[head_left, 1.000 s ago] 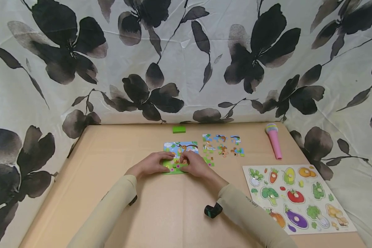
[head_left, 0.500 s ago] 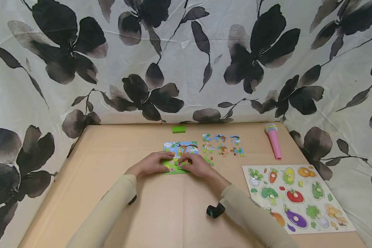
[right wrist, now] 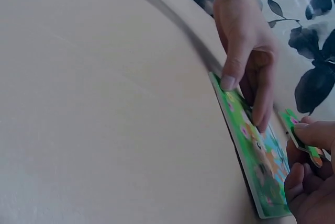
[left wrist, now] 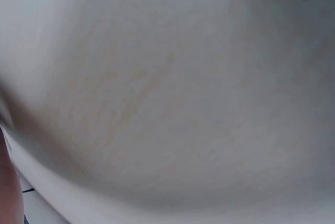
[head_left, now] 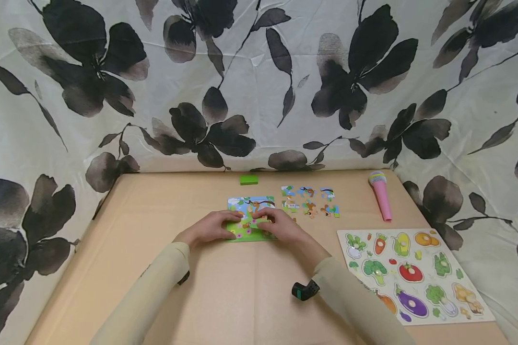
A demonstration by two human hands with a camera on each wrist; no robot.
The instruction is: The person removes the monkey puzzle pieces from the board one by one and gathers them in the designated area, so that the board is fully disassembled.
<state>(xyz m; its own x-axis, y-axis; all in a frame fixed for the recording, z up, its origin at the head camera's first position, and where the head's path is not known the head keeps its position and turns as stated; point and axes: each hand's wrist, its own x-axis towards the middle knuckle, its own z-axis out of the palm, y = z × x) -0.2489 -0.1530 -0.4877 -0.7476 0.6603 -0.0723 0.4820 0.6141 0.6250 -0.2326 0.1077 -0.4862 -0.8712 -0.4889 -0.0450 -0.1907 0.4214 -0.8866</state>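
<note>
A flat jigsaw puzzle board point(head_left: 254, 235), printed with green grass, blue sky and a branch, lies on the table. My left hand point(head_left: 209, 227) rests on its left side, thumb at the near corner and fingers on its face. Above the board's right part, my right hand point(head_left: 287, 227) pinches a green puzzle piece point(right wrist: 289, 120) between thumb and fingers; the right wrist view shows it tilted and apart from the board. To the right lie several loose puzzle pieces point(head_left: 309, 209). The left wrist view is mostly blurred pale cloth, so the left hand's work is hidden there.
Behind the board sits a small green block point(head_left: 249, 179). A pink toy microphone point(head_left: 382, 199) lies at the back right. Closer on the right is a white vegetable puzzle board point(head_left: 436, 322), partly under the right sleeve. A floral cloth point(head_left: 259, 96) hangs behind the table.
My right hand has shifted a little to the right over the board, still pinching the green piece, and covers the loose piece nearest the board. My left hand has stayed in place.
</note>
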